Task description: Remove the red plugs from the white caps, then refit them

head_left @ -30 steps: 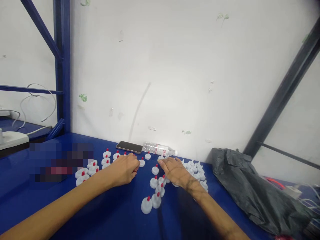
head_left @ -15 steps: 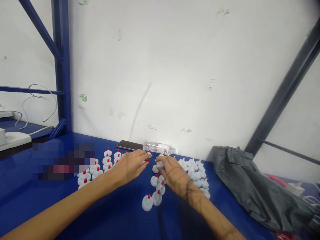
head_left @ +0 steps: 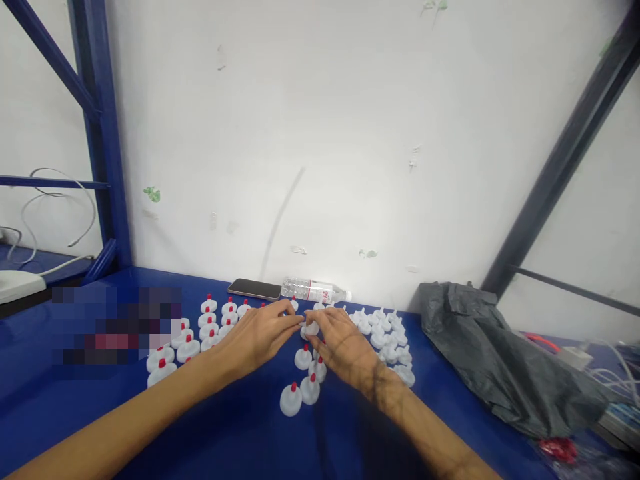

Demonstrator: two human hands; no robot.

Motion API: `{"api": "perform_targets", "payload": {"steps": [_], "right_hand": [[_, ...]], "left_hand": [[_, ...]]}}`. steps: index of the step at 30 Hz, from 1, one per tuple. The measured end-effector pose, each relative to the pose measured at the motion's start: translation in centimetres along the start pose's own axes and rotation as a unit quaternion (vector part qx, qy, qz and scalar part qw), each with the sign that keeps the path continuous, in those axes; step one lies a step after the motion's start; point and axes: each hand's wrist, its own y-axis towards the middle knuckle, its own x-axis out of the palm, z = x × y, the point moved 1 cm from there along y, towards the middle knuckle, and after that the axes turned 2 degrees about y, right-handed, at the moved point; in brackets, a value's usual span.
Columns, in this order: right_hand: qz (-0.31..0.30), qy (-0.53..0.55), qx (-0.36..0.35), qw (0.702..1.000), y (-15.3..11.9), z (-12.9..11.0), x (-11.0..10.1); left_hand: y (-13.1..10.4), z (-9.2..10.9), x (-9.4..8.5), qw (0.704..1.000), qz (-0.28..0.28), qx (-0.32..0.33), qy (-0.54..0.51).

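My right hand (head_left: 337, 339) is closed, its thumb and fingers pinching a white nozzle cap (head_left: 313, 328) above the table. The fingertips of my left hand (head_left: 267, 330) are pressed together and meet that cap from the left; anything small between them is hidden. Below the hands stand several white caps with red tips (head_left: 291, 399), upright in a loose group. More red-tipped caps (head_left: 189, 347) form rows to the left, partly behind my left forearm. Right of my right hand lies a pile of white caps without red tips (head_left: 393, 340).
Along the wall lie a phone (head_left: 255, 289) and a clear plastic bottle (head_left: 315, 290). A dark grey plastic bag (head_left: 500, 360) covers the right side of the blue table (head_left: 240, 433). Blue rack posts (head_left: 107, 133) and white cables (head_left: 90, 200) stand at the left.
My left fingertips have moved right and now touch the cap in my right hand; a gap separated them before. The view has shifted slightly.
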Motion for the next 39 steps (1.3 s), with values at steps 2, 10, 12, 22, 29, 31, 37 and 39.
{"api": "perform_targets", "payload": {"steps": [2,10,12,22,29,31,37,39], "right_hand": [[0.001,-0.006,0.002,1.000,0.0,0.1,-0.1],[0.005,0.024,0.000,1.000,-0.3,0.0,0.0],[0.022,0.094,0.034,0.995,-0.3,-0.4,-0.2],[0.090,0.475,0.195,0.853,0.6,-2.7,-0.2],[0.135,0.524,0.242,0.805,0.8,-0.6,0.2],[0.151,0.522,0.270,0.795,0.8,0.3,0.0],[0.159,0.482,0.302,0.807,0.4,2.3,-0.4],[0.136,0.421,0.296,0.846,0.3,2.8,-0.2]], "left_hand": [[0.1,0.1,-0.2,1.000,0.007,0.002,-0.013],[0.2,0.7,0.0,0.997,0.057,0.015,-0.043],[0.2,1.0,-0.3,0.995,0.090,0.007,-0.051],[0.1,2.0,-0.5,0.984,0.157,0.050,-0.065],[0.3,1.3,-0.8,0.993,0.118,0.009,0.013],[0.5,0.7,-1.1,0.995,0.083,-0.034,0.034],[0.3,-1.0,-1.5,0.987,-0.083,-0.097,0.094],[0.2,-1.1,-1.5,0.982,-0.122,-0.105,0.102]]}}
